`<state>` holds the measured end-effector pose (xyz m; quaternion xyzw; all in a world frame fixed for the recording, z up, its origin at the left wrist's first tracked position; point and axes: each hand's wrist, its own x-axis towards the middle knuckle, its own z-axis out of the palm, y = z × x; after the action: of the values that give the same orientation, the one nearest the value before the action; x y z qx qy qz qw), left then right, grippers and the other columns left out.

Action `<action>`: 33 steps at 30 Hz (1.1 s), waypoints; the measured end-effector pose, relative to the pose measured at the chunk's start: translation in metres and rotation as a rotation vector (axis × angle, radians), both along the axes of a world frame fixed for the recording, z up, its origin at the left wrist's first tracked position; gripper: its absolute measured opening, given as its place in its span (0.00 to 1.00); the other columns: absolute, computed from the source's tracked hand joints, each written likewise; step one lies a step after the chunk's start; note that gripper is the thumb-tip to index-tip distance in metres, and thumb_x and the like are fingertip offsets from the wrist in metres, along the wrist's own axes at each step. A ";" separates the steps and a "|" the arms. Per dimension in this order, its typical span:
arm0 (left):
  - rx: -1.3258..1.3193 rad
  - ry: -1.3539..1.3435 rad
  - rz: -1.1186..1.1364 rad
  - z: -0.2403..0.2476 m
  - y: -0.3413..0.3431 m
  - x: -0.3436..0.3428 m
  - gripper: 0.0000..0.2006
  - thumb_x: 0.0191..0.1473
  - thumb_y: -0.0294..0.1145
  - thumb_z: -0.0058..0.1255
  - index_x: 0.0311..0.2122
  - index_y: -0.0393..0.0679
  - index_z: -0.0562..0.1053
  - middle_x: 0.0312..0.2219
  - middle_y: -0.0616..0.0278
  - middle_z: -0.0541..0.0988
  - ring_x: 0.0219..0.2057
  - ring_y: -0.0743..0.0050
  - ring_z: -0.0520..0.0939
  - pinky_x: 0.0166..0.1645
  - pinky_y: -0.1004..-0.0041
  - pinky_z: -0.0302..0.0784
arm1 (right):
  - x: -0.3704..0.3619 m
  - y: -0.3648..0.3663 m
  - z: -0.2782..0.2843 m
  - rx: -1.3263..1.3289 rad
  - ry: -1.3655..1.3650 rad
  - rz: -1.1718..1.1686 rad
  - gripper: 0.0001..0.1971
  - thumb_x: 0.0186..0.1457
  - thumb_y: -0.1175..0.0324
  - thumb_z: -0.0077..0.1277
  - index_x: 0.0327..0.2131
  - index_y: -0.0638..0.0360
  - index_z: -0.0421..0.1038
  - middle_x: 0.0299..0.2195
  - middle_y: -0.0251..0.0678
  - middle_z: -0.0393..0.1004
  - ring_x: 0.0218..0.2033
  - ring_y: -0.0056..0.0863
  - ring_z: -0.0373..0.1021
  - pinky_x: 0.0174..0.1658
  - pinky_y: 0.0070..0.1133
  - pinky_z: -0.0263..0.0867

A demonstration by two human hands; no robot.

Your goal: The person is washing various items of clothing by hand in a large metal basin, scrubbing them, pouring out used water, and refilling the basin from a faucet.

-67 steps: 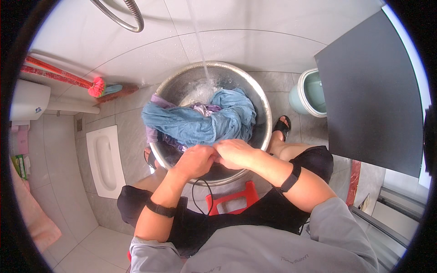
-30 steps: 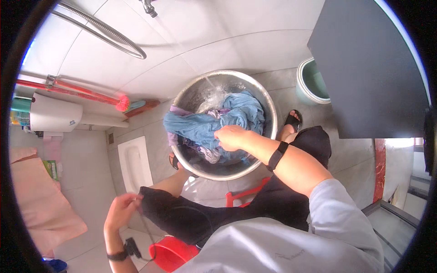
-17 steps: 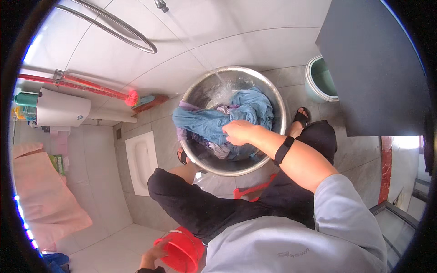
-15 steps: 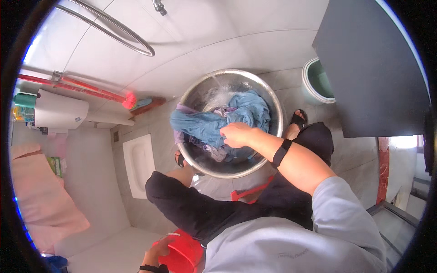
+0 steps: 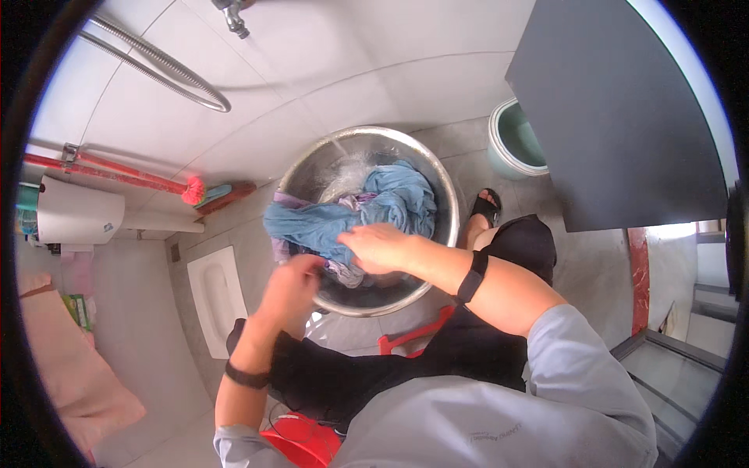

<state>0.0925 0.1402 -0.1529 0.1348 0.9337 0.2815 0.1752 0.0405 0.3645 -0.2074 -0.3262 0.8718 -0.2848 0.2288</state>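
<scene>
A wide metal basin (image 5: pixel 453 222) stands on the floor in front of me, with water streaming into it from the metal tap (image 5: pixel 232 19) above. Wet blue fabric (image 5: pixel 402 191) is heaped inside, and one end of it lies over the left rim. Purplish cloth (image 5: pixel 343 273) shows beneath and beside it. My right hand (image 5: pixel 381 247) grips the blue fabric near the middle of the basin, fingers bent into its folds. At the basin's near left rim is my left hand (image 5: pixel 290 295), smeared by motion, so its hold is unclear.
A red bucket (image 5: pixel 303 441) sits by my left side, and a red plastic frame (image 5: pixel 417 334) is under my legs. Left of the basin lies a white squat toilet (image 5: pixel 217 292). A pale green bucket (image 5: pixel 503 160) stands at right beside a dark panel (image 5: pixel 624 117).
My left hand has come up from the red bucket to the basin's near rim. My right hand stays at the blue fabric. The whole view has shifted slightly.
</scene>
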 end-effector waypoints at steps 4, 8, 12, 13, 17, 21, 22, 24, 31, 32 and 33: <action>0.089 -0.172 -0.262 -0.032 0.054 -0.006 0.16 0.48 0.27 0.54 0.43 0.34 0.74 0.39 0.42 0.79 0.42 0.45 0.81 0.46 0.57 0.76 | 0.007 0.011 -0.006 -0.059 0.078 0.046 0.28 0.45 0.68 0.59 0.52 0.53 0.65 0.43 0.47 0.73 0.42 0.47 0.75 0.42 0.36 0.72; 0.334 -0.169 -0.186 -0.068 0.070 -0.008 0.14 0.47 0.27 0.55 0.41 0.35 0.74 0.37 0.41 0.79 0.40 0.41 0.80 0.44 0.55 0.76 | 0.008 0.021 -0.006 0.007 -0.018 0.037 0.35 0.41 0.78 0.56 0.57 0.52 0.64 0.46 0.46 0.71 0.44 0.47 0.73 0.44 0.36 0.70; 0.357 -0.128 -0.296 -0.061 0.095 -0.022 0.13 0.47 0.29 0.58 0.39 0.36 0.76 0.34 0.42 0.80 0.38 0.42 0.80 0.42 0.56 0.76 | -0.002 0.028 -0.012 0.065 -0.093 0.052 0.29 0.41 0.77 0.56 0.52 0.55 0.69 0.44 0.45 0.71 0.43 0.46 0.73 0.44 0.35 0.70; 0.363 -0.133 -0.289 -0.064 0.093 -0.023 0.13 0.47 0.29 0.58 0.39 0.36 0.76 0.34 0.42 0.80 0.38 0.42 0.80 0.42 0.56 0.76 | -0.006 0.028 -0.014 0.084 -0.115 0.043 0.27 0.41 0.77 0.56 0.50 0.55 0.71 0.43 0.44 0.71 0.43 0.45 0.73 0.43 0.35 0.70; 0.221 -0.152 -0.335 -0.077 0.085 -0.026 0.12 0.48 0.32 0.57 0.38 0.37 0.76 0.33 0.42 0.80 0.37 0.41 0.80 0.40 0.54 0.77 | -0.003 0.021 -0.030 0.070 -0.068 0.010 0.16 0.44 0.74 0.55 0.41 0.56 0.73 0.40 0.44 0.74 0.41 0.46 0.74 0.42 0.37 0.71; 0.028 -0.186 -0.344 -0.095 0.080 -0.018 0.10 0.49 0.32 0.54 0.36 0.38 0.76 0.32 0.42 0.80 0.35 0.41 0.80 0.40 0.53 0.77 | -0.004 0.013 -0.038 0.147 -0.119 0.057 0.16 0.45 0.74 0.54 0.41 0.56 0.73 0.39 0.43 0.74 0.42 0.45 0.74 0.43 0.36 0.71; 0.032 -0.187 -0.341 -0.098 0.080 -0.017 0.10 0.49 0.32 0.54 0.36 0.38 0.76 0.32 0.42 0.80 0.35 0.41 0.80 0.40 0.53 0.77 | -0.005 0.011 -0.040 0.176 -0.150 0.067 0.18 0.43 0.75 0.55 0.42 0.56 0.73 0.41 0.43 0.73 0.43 0.44 0.73 0.44 0.35 0.70; 0.071 -0.178 -0.277 -0.101 0.077 -0.017 0.10 0.49 0.31 0.53 0.36 0.38 0.76 0.32 0.43 0.80 0.35 0.41 0.80 0.40 0.53 0.77 | -0.007 0.008 -0.041 0.181 -0.145 0.069 0.17 0.44 0.74 0.55 0.42 0.56 0.73 0.40 0.43 0.73 0.43 0.44 0.73 0.44 0.36 0.70; 0.132 -0.131 -0.257 -0.104 0.074 -0.014 0.10 0.48 0.30 0.53 0.36 0.38 0.75 0.32 0.42 0.80 0.36 0.40 0.80 0.41 0.53 0.76 | -0.004 0.002 -0.050 0.176 -0.067 0.068 0.10 0.46 0.71 0.53 0.35 0.57 0.77 0.38 0.43 0.76 0.41 0.44 0.75 0.42 0.36 0.72; 0.131 -0.136 -0.254 -0.106 0.074 -0.012 0.10 0.48 0.30 0.53 0.36 0.38 0.75 0.33 0.42 0.79 0.36 0.40 0.80 0.41 0.52 0.76 | -0.002 0.002 -0.053 0.176 -0.063 0.069 0.10 0.46 0.71 0.53 0.35 0.57 0.77 0.38 0.43 0.76 0.41 0.44 0.75 0.42 0.36 0.72; 0.129 -0.142 -0.250 -0.108 0.073 -0.011 0.10 0.48 0.30 0.53 0.36 0.38 0.75 0.33 0.42 0.79 0.36 0.40 0.80 0.41 0.52 0.76 | -0.002 0.002 -0.054 0.192 -0.066 0.081 0.09 0.46 0.71 0.54 0.34 0.58 0.78 0.38 0.43 0.77 0.41 0.44 0.75 0.42 0.35 0.72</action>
<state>0.0816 0.2132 -0.2606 0.2409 0.8749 0.3257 0.2655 0.0387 0.3661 -0.2611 -0.3281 0.8733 -0.2013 0.2988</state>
